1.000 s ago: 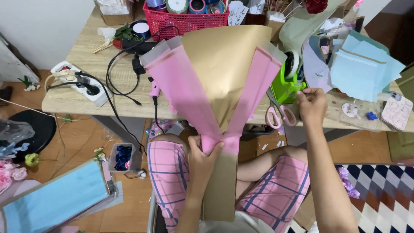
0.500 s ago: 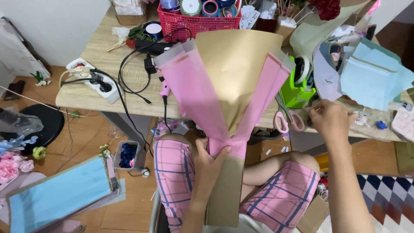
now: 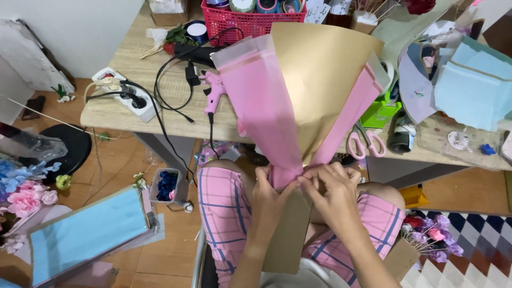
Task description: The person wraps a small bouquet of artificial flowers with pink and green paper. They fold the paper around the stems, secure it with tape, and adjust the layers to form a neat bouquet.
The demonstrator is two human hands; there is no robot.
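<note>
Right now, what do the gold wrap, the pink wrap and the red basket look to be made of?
Gold wrap: likely matte paper, smooth and creased to a cone. Pink wrap: stiff paper or film with a frosted top edge. Red basket: moulded plastic, open grid.

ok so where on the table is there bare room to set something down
Bare wood on the table lies left of the red basket, behind the power strip, and along the front edge beside the pink glue gun. The right end, around the blue paper sheets and scissors, is crowded.

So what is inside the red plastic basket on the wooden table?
Inside the red plastic basket, several round tape or ribbon rolls show at the top; anything lower is hidden by its wall and the picture edge.
</note>
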